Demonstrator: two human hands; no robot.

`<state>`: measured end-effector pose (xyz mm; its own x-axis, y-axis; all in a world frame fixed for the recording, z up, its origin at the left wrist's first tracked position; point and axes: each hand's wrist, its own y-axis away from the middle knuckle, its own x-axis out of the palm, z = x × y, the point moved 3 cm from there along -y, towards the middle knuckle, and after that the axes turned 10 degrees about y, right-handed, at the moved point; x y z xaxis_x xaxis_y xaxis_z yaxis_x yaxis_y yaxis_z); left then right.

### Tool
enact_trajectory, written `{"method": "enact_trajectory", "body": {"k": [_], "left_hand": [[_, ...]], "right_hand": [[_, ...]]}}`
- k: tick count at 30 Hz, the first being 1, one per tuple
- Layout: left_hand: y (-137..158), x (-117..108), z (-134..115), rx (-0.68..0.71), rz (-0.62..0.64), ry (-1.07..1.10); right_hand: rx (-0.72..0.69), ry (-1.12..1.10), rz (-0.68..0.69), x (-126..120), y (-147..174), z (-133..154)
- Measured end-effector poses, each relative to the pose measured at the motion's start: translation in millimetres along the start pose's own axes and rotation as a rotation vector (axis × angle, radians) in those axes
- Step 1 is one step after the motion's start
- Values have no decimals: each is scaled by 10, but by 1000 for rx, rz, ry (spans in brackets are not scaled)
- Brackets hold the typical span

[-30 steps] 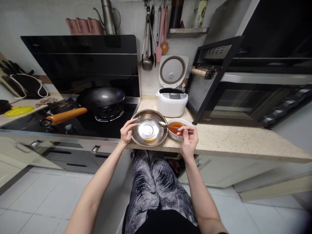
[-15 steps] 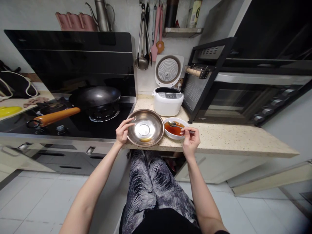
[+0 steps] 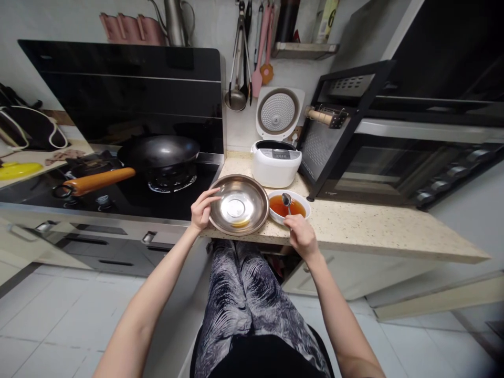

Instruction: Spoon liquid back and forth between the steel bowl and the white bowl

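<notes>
On the table (image 3: 374,223), the steel basin (image 3: 258,197) shows 1 yellow patch inside; the left hand (image 3: 201,210) grips its rim. Just beside it, the white bowl (image 3: 307,209) holds ample amber liquid (image 3: 277,206); spooning appears started, not complete. The right hand (image 3: 302,236) pinches the spoon (image 3: 286,199) over this liquid; contact cannot be confirmed.

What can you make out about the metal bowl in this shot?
The metal bowl is round, wide and shallow, shiny silver, with a circular mark at the centre of its base. A yellow patch, perhaps liquid, shows on the near side inside. It sits mouth up at the front of the speckled counter, left of the white bowl; whether the two touch is unclear. The left hand holds its left rim, fingers reaching inside.
</notes>
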<state>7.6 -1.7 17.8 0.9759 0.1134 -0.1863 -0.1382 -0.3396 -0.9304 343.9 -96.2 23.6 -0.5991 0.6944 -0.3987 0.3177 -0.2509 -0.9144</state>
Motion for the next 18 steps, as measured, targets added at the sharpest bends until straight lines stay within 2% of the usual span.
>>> {"method": "enact_trajectory", "body": {"k": [4,9,12,18], "left_hand": [[-3,1,-4,3,1,20],[-2,4,-4,-4,3,19],[-2,8,-6,-12,0,7],[-13,7,-22,-2,4,12]], "right_hand": [[-63,54,52,23,51,-22],[-39,57,35,-6,52,-35],[61,11,-53,-48,33,-25],[420,-138,-360,-103,-20,96]]}}
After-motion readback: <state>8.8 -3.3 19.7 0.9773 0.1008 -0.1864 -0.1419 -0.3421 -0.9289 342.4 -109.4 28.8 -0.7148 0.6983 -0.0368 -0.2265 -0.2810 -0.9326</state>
